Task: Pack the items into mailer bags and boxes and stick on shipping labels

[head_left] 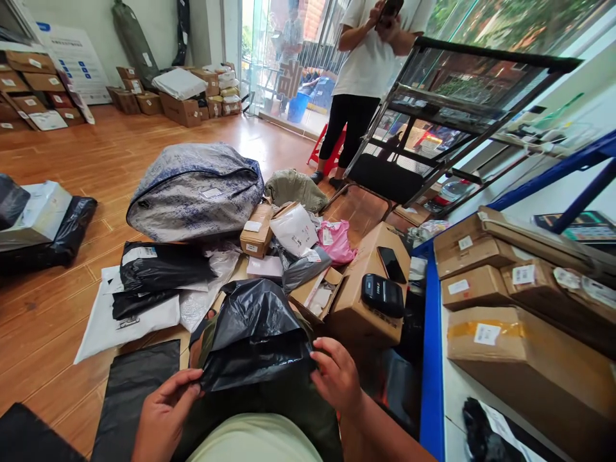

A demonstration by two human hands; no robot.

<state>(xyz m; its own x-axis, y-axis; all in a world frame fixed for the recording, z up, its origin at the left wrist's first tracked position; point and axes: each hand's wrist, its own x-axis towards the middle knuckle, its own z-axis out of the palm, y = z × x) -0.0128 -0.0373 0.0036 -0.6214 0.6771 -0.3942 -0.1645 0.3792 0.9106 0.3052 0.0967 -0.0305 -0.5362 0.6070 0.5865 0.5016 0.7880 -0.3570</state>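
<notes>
A crumpled black plastic mailer bag [255, 333] lies on my lap, its open edge toward me. My left hand [163, 417] pinches the bag's lower left corner with closed fingers. My right hand [337, 375] grips the bag's right edge, fingers curled over the plastic. What is inside the bag is hidden. Close behind it stands a brown cardboard box [370, 282] with a black handheld printer [382, 295] and a dark phone [391, 264] on top.
Parcels crowd the wooden floor: a big grey patterned bag [192, 189], black and white mailers [154, 276], a small taped box [257, 231], a pink bag [337, 240]. A blue shelf [432, 359] with cartons stands right. A person in a white shirt [370, 58] stands behind.
</notes>
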